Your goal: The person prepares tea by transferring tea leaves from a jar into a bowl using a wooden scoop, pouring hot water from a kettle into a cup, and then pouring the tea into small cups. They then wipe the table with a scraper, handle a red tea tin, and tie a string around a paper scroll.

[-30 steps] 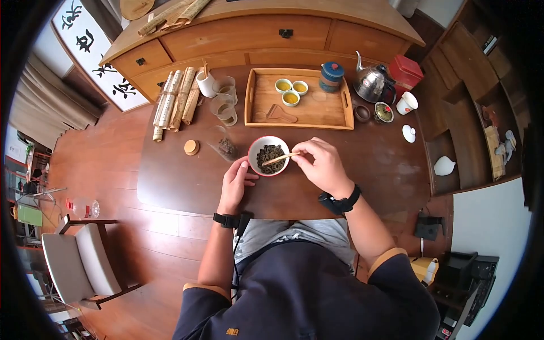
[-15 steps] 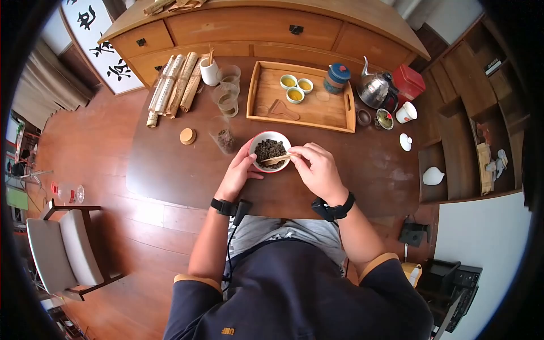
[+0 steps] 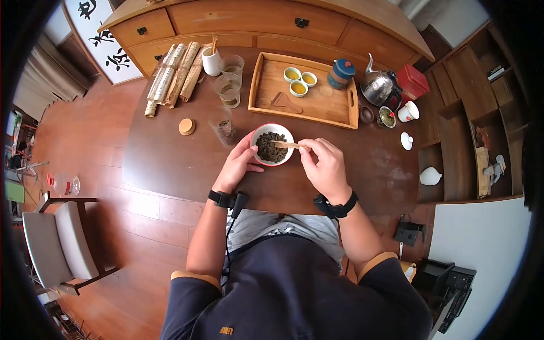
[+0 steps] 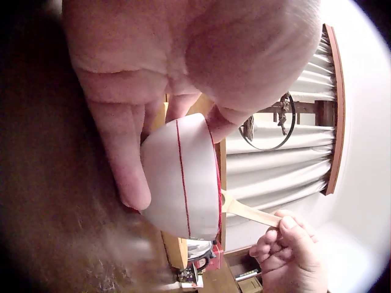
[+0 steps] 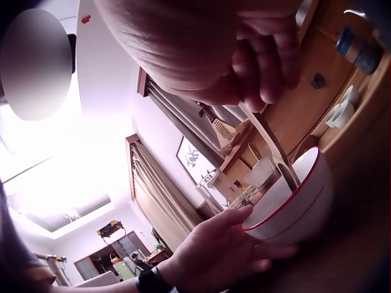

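A white bowl with a red rim holds dark rolled tea leaves. My left hand grips the bowl from its left side, thumb at the rim and fingers against the outer wall, as the left wrist view shows. In my right hand a slim wooden tea scoop is pinched between thumb and fingers. Its far end lies among the leaves. The right wrist view shows the scoop slanting down inside the bowl. Just beyond my left hand, a clear glass contains more dark leaves.
Behind the bowl sits a wooden tray with three small tea-filled cups and a blue canister. A kettle and lidded cup stand right. Clear glasses, rolled bamboo slips and a round wooden lid are left.
The scoop's tip has swung across the leaves, from the bowl's lower left to nearer its middle. The left hand has kept its hold on the bowl. The head view has shifted slightly.
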`<action>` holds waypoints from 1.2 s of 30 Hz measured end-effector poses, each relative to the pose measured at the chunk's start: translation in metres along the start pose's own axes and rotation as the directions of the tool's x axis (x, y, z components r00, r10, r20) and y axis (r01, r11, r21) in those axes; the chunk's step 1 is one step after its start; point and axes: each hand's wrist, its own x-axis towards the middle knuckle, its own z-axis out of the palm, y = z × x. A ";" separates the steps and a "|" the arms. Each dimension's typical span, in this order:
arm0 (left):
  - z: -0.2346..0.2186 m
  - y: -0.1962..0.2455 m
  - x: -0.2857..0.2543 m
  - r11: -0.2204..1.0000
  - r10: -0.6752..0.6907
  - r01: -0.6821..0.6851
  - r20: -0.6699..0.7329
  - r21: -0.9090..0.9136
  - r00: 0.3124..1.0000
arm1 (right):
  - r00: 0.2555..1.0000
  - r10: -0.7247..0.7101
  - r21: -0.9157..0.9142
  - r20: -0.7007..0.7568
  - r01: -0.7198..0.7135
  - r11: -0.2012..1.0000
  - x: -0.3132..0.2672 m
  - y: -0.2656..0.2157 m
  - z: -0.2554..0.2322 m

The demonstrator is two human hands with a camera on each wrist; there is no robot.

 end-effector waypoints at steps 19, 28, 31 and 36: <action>-0.008 -0.010 0.003 0.998 0.039 -0.037 0.055 -0.041 0.998 | 0.979 0.093 0.012 -0.183 -0.093 0.996 -0.040 -0.035 -0.001; -0.005 -0.010 0.001 0.997 0.063 -0.060 0.065 -0.040 0.996 | 0.982 0.107 0.074 -0.158 -0.096 0.993 -0.045 -0.021 0.016; -0.004 -0.012 0.000 0.998 0.044 -0.043 0.029 -0.042 0.999 | 0.976 0.099 0.072 -0.196 -0.086 0.994 -0.044 -0.021 0.011; -0.002 -0.011 0.001 0.999 0.035 -0.035 0.006 -0.015 0.999 | 0.980 0.092 0.045 -0.176 -0.085 0.995 -0.050 -0.006 0.008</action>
